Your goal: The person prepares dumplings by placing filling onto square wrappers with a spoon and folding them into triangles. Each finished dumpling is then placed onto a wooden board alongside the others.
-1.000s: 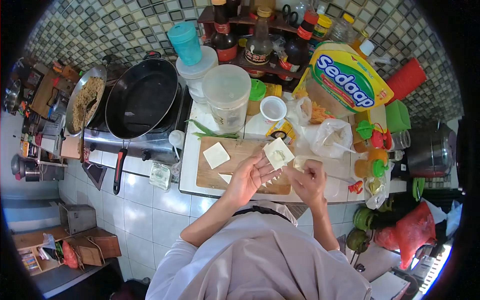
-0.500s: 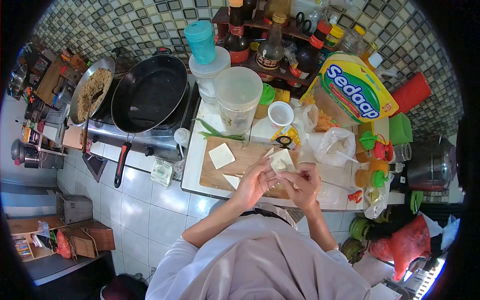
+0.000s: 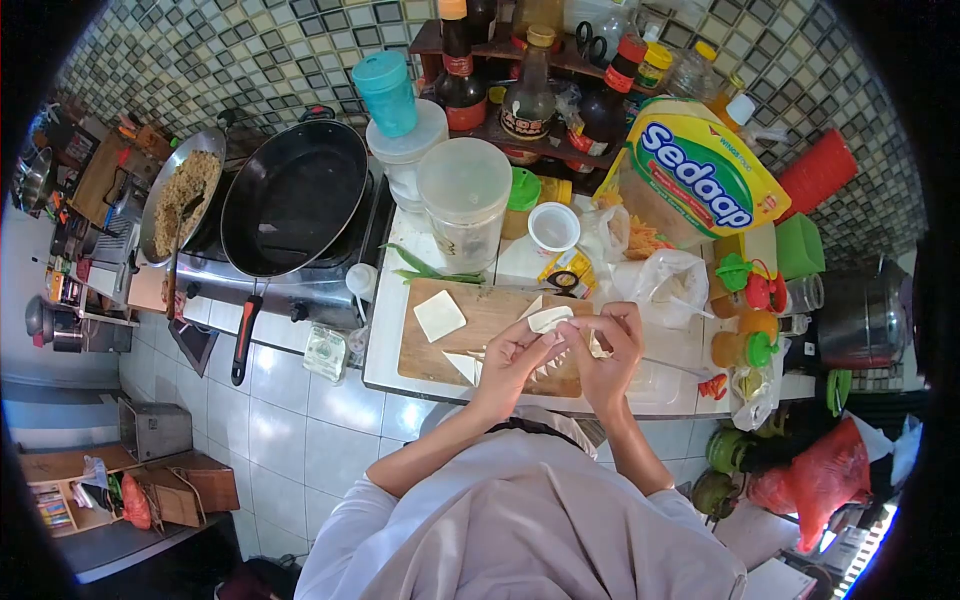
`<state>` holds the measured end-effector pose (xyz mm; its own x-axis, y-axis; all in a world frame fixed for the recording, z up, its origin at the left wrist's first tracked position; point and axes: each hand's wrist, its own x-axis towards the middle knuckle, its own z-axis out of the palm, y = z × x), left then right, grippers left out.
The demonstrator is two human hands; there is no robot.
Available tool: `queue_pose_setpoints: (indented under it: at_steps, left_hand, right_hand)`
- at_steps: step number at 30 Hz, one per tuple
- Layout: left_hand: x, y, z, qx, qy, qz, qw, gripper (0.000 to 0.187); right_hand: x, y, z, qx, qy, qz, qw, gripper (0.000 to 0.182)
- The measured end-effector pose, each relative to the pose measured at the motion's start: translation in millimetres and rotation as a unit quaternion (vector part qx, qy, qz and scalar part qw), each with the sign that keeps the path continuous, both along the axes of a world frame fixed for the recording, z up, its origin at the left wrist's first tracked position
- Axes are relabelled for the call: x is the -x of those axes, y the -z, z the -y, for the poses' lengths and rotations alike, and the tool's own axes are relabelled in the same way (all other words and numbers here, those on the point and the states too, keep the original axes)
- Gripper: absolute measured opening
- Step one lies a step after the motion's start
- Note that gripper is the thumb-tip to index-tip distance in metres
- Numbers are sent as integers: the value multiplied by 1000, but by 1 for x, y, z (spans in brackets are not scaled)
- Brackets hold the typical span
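Between my hands is a square dough wrapper (image 3: 549, 319), its sheet folded over so the pale filling no longer shows. My left hand (image 3: 508, 372) pinches its near left edge with thumb and fingers. From the other side my right hand (image 3: 607, 360) grips the right edge, fingertips close to the left thumb. Below them lies a wooden cutting board (image 3: 416, 365). On it rest a stack of square wrappers (image 3: 440, 316) at the left and a triangular dough piece (image 3: 463, 366) nearer me. Small pale pieces by the hands are partly covered.
A black frying pan (image 3: 295, 200) sits on the stove, beside a pan of brown crumbly food (image 3: 186, 205). Behind the board stand a tall clear container (image 3: 463, 215) and a white cup (image 3: 553, 228). A plastic bag (image 3: 668, 285) and several jars are at the right.
The wrapper was lying open with a pale lump on it; now it is folded over. Both hands have drawn closer together around it. The view has shifted slightly.
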<state>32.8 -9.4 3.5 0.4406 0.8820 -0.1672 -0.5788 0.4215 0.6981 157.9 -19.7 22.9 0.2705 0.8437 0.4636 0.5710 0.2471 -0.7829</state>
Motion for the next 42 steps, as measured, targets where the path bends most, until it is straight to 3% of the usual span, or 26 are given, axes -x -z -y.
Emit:
queue_pose_setpoints:
  at_steps: [20,22,28,33,37,41,42]
  left_hand:
    - [-3,10,2,11,-60,-19,998,20]
    - [-3,9,2,8,-64,-18,998,20]
    - [3,12,0,11,-55,-62,997,20]
    - [8,18,0,-63,-107,-131,984,22]
    - [16,8,-3,-25,-90,-121,988,23]
    - [20,8,-7,-1,-31,-41,999,23]
    - [20,9,-8,2,-8,-9,1000,22]
  right_hand:
    - [5,0,-6,30,11,-48,998,13]
    - [7,-4,-7,61,-19,-102,993,11]
    - [2,0,-7,77,-54,-82,992,7]
    - [2,-6,-4,150,-76,-111,980,7]
    - [-4,-10,-4,211,-128,-110,963,8]
    - [-6,-6,-4,227,-133,-130,956,8]
    - [-7,1,-4,222,-131,-181,949,8]
